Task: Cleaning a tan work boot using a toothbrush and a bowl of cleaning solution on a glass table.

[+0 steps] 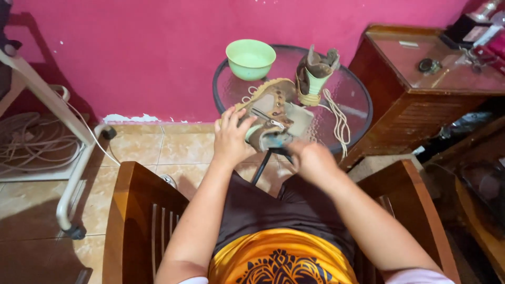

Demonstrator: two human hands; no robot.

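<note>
- Person sits in a wooden chair [129,210], knees toward a small round glass tabletop [357,113] set against a pink wall [158,58].
- Left hand [231,138] wraps the side of a tan boot [271,113], fingers spread over the upper. The boot lies tilted on its side at the near edge of the tabletop, partly over the lap; the grip seems to be steadying it.
- Right hand [311,159] is curled closed at the boot's near end, just below the opening. Something bluish shows at the fingertips; too blurred to say what it is, or whether the hand grips it or the boot itself.
- The tilt turns the lace area and opening toward the person, likely for easier access.
- Second boot [314,76] stands upright farther back on the glass, just apart from the first. Pale laces [336,121] trail loose from it down over the tabletop.
- Light green bowl [251,59] sits at the far rim near the wall, well out of the way of both hands.
- Wooden cabinet [421,100] stands to the right; a white metal stand [73,173] with coiled cord [31,139] is on the tiled floor to the left.
</note>
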